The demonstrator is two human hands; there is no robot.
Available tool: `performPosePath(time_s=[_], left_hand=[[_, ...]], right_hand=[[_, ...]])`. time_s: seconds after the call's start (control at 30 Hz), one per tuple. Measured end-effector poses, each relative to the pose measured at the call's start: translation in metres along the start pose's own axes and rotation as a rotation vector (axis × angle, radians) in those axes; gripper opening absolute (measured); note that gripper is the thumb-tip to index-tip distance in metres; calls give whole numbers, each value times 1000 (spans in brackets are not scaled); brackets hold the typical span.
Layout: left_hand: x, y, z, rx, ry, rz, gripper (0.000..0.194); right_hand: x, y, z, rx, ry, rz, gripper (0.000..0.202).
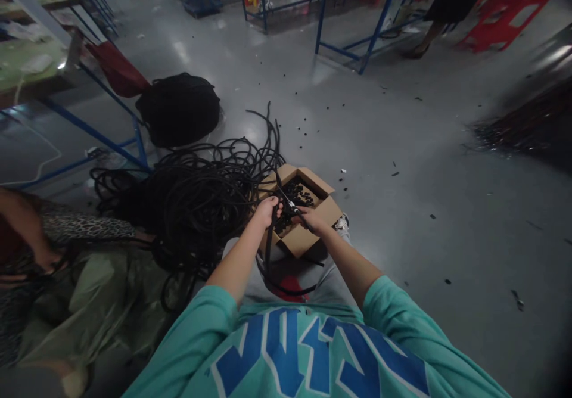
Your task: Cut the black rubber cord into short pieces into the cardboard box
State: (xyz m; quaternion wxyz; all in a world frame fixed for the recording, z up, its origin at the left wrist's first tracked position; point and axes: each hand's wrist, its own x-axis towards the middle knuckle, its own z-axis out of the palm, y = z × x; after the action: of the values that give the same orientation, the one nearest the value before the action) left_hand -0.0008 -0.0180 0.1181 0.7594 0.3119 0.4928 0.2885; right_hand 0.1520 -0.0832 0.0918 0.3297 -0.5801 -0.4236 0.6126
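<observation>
Over an open cardboard box, my left hand is closed around a black cord, which hangs down towards my lap. Just to its right, my right hand grips a slim black-handled tool with a shiny metal part pointing up and left; its exact kind is too small to tell. Many small black pieces lie inside the box between my knees. A large tangled heap of black cords spreads left of the box, some of them reaching its rim.
Another person's hand and green cloth are at the left. Behind the heap sits a round black bundle beside a blue-framed table. Small black scraps dot the grey floor. Red stools and a person's foot appear at upper right.
</observation>
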Motion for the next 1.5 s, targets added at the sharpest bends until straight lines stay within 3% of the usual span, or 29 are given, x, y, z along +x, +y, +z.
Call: performPosePath(time_s=[0.23,0.4,0.57,0.77,0.97,1.27,1.5], left_hand=[[-13,-4,-12,-8,9,55,13],[-25,-6,-12,47,20,99,21],[-40,-1,-5,-8,12,157,15],[-64,1,0,-118,-27,234,24],[-86,-2,1,-133,-193,255,36],[-110,2,13,-101,-292,278,33],[-133,7,20,10,-305,251,33]], right_hand=[[20,-20,-17,274,-97,127,35],[20,-38,-26,407,-117,109,39],[-14,-34,-16,411,-113,86,56],[-63,-12,3,465,-153,24,63],[-93,-16,17,353,-130,-66,62],[-125,-38,20,71,-121,-154,60],[-141,-51,17,-243,-33,-257,65]])
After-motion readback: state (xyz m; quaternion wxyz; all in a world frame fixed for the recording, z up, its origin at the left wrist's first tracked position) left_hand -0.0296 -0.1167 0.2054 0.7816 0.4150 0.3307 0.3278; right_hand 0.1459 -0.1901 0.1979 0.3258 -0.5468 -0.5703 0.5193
